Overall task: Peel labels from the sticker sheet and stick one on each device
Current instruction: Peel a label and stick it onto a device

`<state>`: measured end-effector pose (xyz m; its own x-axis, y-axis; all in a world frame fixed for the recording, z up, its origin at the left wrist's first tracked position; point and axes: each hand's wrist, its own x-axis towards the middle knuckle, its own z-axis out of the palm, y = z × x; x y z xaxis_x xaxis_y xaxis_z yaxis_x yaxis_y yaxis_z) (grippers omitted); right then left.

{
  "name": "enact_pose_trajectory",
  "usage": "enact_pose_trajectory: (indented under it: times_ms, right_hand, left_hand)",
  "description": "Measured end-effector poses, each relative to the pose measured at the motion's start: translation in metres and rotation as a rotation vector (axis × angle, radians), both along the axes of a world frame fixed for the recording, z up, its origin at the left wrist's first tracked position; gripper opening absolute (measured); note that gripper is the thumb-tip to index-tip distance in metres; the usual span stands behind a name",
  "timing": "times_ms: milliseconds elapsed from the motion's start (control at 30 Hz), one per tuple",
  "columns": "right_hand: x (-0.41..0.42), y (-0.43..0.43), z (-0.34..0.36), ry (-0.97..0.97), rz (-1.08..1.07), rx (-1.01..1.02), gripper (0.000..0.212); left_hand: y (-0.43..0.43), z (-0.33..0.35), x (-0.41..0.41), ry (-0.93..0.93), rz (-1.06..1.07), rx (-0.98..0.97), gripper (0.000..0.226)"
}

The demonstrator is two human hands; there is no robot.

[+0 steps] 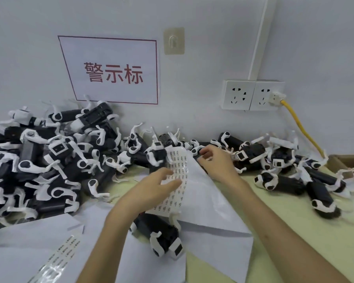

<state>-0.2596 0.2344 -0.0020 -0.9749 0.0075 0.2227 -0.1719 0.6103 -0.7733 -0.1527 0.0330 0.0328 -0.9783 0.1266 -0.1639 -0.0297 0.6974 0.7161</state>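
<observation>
the left grip [155,186] lies released, fingers spread flat on the sticker sheet [174,201], whose long axis runs near to far mid-desk [294,231]. the right grip [217,162], just right of the sheet's far end, pinches a small white label [208,159] (blurred, so likely rather than certain). the closest device [159,235] lies nearer than both, by the sheet's near end, closer to the left grip.
</observation>
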Motion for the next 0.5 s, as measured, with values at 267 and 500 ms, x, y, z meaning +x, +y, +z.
enact_pose_trajectory:
  times_ms: [267, 500]
  right_hand:
    - [-0.031, -0.014, -0.008, -0.157, 0.042, 0.286, 0.041]
    - [-0.022, 0.006, 0.010, -0.089, -0.039, 0.068, 0.016]
  left_hand:
    - [-0.008, 0.002, -0.002, -0.026, 0.000, -0.024, 0.050]
    - [-0.013, -0.004, -0.004, -0.046, -0.026, -0.067, 0.047]
